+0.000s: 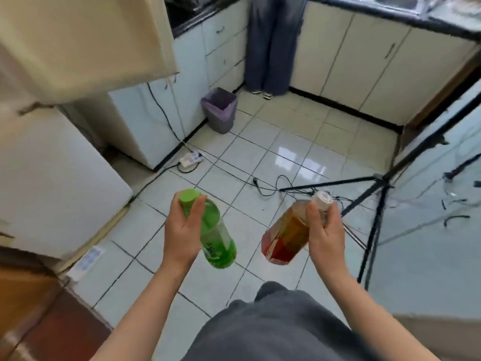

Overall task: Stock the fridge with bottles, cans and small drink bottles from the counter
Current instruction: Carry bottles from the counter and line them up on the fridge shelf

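Both hands grip a bottle near its neck, the left hand (182, 230) a green bottle (217, 241) and the right hand (325, 230) an amber bottle (286, 235), caps tilted toward 12 o'clock, with the fridge (52, 178) at 9 o'clock, nearer the left.

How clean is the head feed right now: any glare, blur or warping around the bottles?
Head view: wide-angle warping bends the cream door and the counter edge; bright glare patches on the floor tiles; edges smeared toward the top; the green bottle in the left hand and the amber bottle in the right hand read fairly sharp.
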Tool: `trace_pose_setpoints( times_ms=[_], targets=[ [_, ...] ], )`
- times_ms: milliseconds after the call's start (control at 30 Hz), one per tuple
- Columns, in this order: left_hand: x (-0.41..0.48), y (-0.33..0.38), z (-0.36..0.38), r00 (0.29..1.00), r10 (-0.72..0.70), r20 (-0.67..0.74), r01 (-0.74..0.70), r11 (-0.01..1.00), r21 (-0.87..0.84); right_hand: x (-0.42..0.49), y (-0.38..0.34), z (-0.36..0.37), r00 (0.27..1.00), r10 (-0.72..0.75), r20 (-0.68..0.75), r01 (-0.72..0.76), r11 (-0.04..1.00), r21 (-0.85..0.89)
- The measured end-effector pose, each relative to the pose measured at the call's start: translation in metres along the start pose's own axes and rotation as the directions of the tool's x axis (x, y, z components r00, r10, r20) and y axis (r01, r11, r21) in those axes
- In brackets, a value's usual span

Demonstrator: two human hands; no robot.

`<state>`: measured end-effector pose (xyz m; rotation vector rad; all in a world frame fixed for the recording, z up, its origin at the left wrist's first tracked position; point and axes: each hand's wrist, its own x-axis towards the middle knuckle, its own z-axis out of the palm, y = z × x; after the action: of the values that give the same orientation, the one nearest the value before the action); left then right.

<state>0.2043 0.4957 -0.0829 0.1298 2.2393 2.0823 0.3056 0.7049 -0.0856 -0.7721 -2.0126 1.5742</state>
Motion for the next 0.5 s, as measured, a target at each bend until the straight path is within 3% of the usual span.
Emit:
trace_pose_setpoints(
  times_ms=[133,300,500],
  targets=[
    [0.026,-0.012,-0.069,0.959,-0.042,-0.282,0.024,0.997,-0.069,0.042,-0.024,0.094,0.966,-0.066,0.251,0.068,0.998,0.001],
    [0.059,-0.038,-0.140,0.830,-0.100,-0.549,0.083,0.995,-0.057,0.079,-0.037,0.229,0.882,-0.135,0.452,0.152,0.988,-0.003],
    [0.133,-0.048,-0.214,0.689,-0.138,-0.711,0.157,0.987,-0.039,0.118,-0.056,0.390,0.679,-0.119,0.724,0.169,0.986,0.004]
  ],
)
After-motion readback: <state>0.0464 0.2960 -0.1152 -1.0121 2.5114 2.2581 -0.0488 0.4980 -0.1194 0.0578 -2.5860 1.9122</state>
